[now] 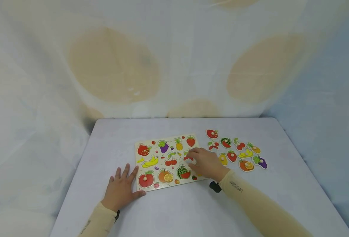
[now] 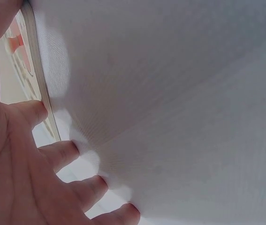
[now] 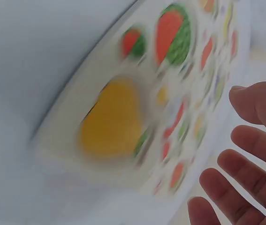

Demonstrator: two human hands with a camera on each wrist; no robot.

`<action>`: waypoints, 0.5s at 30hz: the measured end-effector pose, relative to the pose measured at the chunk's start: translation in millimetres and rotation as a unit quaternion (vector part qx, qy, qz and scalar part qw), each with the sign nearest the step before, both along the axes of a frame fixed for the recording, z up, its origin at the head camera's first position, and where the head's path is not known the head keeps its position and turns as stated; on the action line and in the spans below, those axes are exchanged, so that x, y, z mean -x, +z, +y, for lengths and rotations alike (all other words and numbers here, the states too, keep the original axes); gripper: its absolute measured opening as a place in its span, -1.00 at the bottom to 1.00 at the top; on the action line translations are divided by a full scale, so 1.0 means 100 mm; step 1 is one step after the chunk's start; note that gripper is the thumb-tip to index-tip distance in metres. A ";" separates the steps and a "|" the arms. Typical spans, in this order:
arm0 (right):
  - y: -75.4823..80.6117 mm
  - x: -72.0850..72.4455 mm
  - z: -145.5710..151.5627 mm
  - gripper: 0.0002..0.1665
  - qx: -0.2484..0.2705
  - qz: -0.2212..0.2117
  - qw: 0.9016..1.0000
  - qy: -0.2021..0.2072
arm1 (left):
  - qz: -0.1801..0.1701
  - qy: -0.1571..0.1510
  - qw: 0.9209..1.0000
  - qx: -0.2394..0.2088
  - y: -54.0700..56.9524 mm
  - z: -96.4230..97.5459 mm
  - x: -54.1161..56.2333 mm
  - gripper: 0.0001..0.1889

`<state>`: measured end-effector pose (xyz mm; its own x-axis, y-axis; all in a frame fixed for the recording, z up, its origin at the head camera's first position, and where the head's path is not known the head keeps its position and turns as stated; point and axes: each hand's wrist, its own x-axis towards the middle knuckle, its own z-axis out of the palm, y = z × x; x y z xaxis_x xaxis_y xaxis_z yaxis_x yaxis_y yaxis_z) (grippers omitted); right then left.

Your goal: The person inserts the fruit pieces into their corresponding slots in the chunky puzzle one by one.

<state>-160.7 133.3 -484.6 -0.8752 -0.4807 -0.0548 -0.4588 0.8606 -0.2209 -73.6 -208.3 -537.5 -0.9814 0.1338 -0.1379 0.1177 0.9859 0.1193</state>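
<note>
A wooden fruit puzzle board (image 1: pixel 159 154) lies slightly turned on the table. My left hand (image 1: pixel 121 189) rests spread at its left edge, thumb by the near corner and a fingertip (image 2: pixel 39 110) right at the side. An apple piece (image 1: pixel 146 180) with a knob sits in the board's near left corner. Over the board's right part hovers my right hand (image 1: pixel 207 163), covering some of its pictures. In the right wrist view the right fingers (image 3: pixel 226 187) are loosely bent and hold nothing. The board's yellow pear picture (image 3: pixel 111 119) shows there, blurred.
Right of the board lie several loose knobbed pieces, among them a pomegranate (image 1: pixel 212 134), a watermelon (image 1: pixel 225 143), an orange (image 1: pixel 246 165), bananas (image 1: pixel 245 153) and grapes (image 1: pixel 260 162). A white cloth covers the table (image 1: pixel 168 214); patterned fabric (image 1: pixel 189 65) hangs behind its far edge.
</note>
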 end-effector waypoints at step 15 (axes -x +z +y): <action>-0.20 -0.05 1.21 -0.48 -0.016 0.010 0.995 -0.094 | 0.008 -0.005 1.000 0.008 -0.07 -0.02 0.01 0.15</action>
<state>-155.9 254.3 -504.2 -0.9506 -0.3065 -0.0497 -0.2927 0.9380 -0.1855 -74.8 -209.9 -544.2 -0.9823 0.1408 -0.1234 0.1286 0.9864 0.1023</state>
